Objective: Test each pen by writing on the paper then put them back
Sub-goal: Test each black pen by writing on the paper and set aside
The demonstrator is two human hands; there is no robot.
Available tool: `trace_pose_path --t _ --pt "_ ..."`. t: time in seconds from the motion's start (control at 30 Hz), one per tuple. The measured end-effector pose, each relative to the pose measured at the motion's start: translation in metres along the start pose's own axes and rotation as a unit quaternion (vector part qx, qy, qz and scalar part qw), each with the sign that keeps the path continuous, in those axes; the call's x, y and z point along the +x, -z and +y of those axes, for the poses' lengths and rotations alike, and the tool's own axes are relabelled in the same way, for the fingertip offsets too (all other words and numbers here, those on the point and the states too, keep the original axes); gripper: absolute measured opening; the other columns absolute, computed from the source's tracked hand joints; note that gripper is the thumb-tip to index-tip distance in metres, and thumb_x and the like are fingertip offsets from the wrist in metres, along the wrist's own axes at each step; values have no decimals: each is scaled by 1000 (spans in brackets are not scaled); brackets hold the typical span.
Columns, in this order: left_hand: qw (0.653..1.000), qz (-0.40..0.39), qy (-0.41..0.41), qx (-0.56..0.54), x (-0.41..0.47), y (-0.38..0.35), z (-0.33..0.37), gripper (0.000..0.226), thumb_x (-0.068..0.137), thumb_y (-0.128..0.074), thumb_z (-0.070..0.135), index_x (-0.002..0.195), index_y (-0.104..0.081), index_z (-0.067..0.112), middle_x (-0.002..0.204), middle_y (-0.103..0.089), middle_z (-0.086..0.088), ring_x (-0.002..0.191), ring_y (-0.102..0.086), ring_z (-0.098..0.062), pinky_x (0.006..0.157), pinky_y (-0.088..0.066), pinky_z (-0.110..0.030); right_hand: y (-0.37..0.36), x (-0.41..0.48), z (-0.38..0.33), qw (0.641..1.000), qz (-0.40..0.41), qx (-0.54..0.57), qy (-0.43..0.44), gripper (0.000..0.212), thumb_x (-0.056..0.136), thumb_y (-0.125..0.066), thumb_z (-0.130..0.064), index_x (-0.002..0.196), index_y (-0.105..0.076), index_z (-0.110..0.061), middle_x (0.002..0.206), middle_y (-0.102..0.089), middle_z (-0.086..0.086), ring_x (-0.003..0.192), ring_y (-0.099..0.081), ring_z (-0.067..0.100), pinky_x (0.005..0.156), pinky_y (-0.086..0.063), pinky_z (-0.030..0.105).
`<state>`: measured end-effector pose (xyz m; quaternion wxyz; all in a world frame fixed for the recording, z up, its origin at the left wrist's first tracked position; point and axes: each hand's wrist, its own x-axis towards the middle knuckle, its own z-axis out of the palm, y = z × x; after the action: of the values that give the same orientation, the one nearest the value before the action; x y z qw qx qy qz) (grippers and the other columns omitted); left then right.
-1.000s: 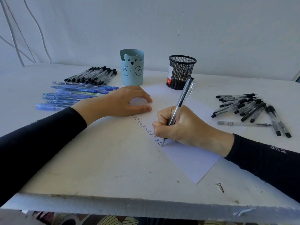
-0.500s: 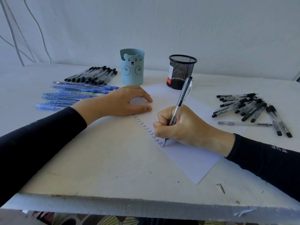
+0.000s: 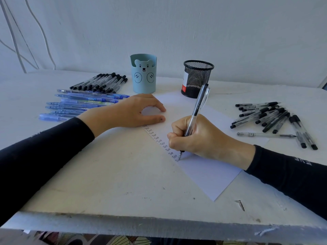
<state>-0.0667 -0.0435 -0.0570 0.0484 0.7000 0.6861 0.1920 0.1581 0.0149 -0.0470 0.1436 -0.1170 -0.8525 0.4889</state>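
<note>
My right hand [image 3: 198, 138] grips a clear black-tipped pen [image 3: 199, 106], its tip touching the white paper [image 3: 208, 175] at the end of a column of small "Test" words along the left edge. My left hand [image 3: 131, 111] rests on the paper's upper left part, fingers loosely arched and thumb flat. Black-capped pens lie in a heap [image 3: 269, 117] at the right and in a neat row [image 3: 100, 83] at the back left. Blue pens [image 3: 79, 103] lie side by side left of my left hand.
A light blue bear-faced pen cup [image 3: 143, 75] and a black mesh pen cup [image 3: 197, 78] stand at the back of the white table [image 3: 106, 183]. A single clear pen [image 3: 265, 134] lies apart at the right. The wall rises just behind.
The pen tip has crept slightly down and right along the newest word. My left hand has stayed put.
</note>
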Motion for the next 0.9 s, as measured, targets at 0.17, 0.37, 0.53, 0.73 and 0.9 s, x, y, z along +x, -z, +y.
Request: trace_pose_path --t 0.17,0.37,0.53,0.73,0.9 --pt "1000 -2 2 -2 0 0 -1 54 79 -51 66 120 -62 35 127 -56 15 118 -49 -2 103 -38 -23 0 1 3 1000 0 0 7 51 83 -64 6 48 -34 -15 41 -36 -16 41 -35 2 51 -34 13" --pt "1000 -4 5 -3 0 0 -1 52 79 -52 65 121 -62 35 127 -56 16 114 -48 1 100 -36 -18 1 1 4 1000 6 3 9 47 83 -64 5 50 -35 -12 41 -36 -15 41 -34 2 49 -33 11" --pt "1000 -3 4 0 0 -1 -2 52 79 -51 65 120 -62 36 127 -56 17 117 -47 1 98 -33 -13 1 0 5 1000 18 4 16 48 87 -61 3 49 -33 -8 44 -35 -10 42 -36 3 49 -34 14" --pt "1000 0 -5 5 -1 -4 -5 54 79 -48 70 120 -61 37 124 -56 17 116 -49 -1 101 -35 -20 17 4 -5 998 44 3 43 40 98 -54 -27 62 -53 -9 44 -46 4 41 -41 13 51 -36 23" --pt "998 38 -42 0 0 -3 -11 24 93 -56 42 111 -68 31 110 -61 22 104 -55 1 94 -39 -15 36 6 -2 991 57 -117 37 35 95 -43 -53 122 -59 -37 40 -39 -4 36 -39 9 47 -39 24"
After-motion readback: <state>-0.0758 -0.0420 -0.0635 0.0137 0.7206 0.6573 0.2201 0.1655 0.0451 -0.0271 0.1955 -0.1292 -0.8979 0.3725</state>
